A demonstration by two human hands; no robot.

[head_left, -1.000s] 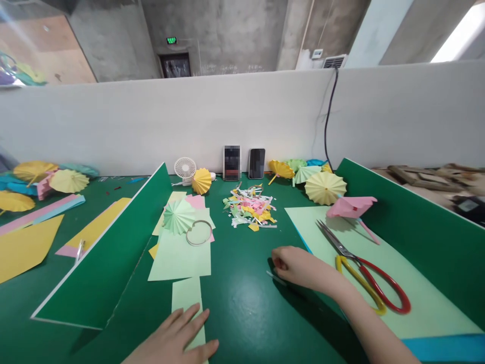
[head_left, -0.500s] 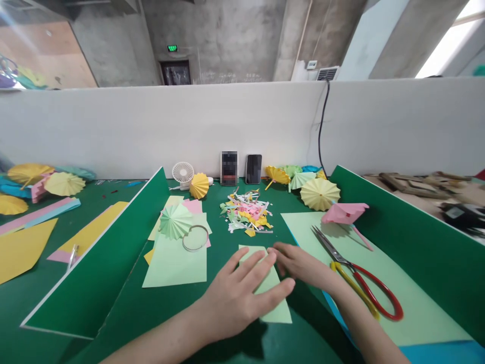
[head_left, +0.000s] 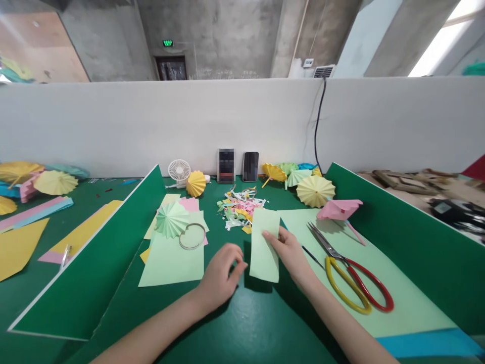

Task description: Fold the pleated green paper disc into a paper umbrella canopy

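Note:
A light green paper strip (head_left: 264, 242) stands lifted off the green table (head_left: 246, 318) in the middle. My right hand (head_left: 287, 248) grips its right edge, thumb on the front. My left hand (head_left: 221, 273) is curled just left of the strip's lower edge, fingertips close to the paper; whether they touch it I cannot tell. Scissors (head_left: 346, 268) with yellow and red handles lie on a large green sheet (head_left: 401, 298) to the right of my right hand.
A pile of paper scraps (head_left: 239, 207) lies behind the strip. To the left sit a green paper fan (head_left: 172, 218), a tape ring (head_left: 192, 235) and green sheets (head_left: 172, 260). Green boards (head_left: 94, 273) wall both sides. Paper umbrellas (head_left: 315, 190), two phones (head_left: 250, 166) and a small fan (head_left: 179, 171) line the back.
The strip went from lying at the near left edge, to flat in the middle under my left hand, to held up by my right hand. My left hand drew back and curled.

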